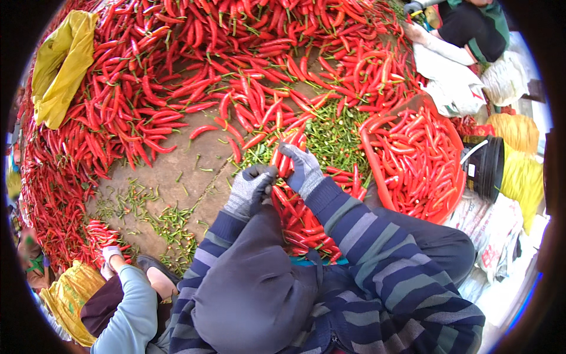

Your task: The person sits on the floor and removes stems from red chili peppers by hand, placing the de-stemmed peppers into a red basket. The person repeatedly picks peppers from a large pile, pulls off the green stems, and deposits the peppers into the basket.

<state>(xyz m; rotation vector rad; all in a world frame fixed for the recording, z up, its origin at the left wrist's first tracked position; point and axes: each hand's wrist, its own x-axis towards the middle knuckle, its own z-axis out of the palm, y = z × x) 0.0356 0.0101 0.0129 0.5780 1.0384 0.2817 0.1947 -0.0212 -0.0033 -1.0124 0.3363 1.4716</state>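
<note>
In front of my knee, my right hand (301, 167) in a grey glove is closed around a few red chili peppers (283, 162). My left hand (253, 188), gloved too, is close beside it with fingers curled at the ends of those peppers. Whether a stem is pinched in its fingertips is hidden. Below both hands, more red peppers (305, 225) lie heaped in my lap. Just beyond my right hand is a pile of green stems (336, 137). To the right stands a red plastic basin (376, 166) full of peppers without visible stems.
A large heap of stemmed red peppers (146, 88) curves around the concrete floor (199, 163). A yellow sack (66, 66) lies on it. Right of the basin stand a black bucket (484, 168) and white sacks (486, 225). Other people sit at lower left (128, 305) and upper right (473, 31).
</note>
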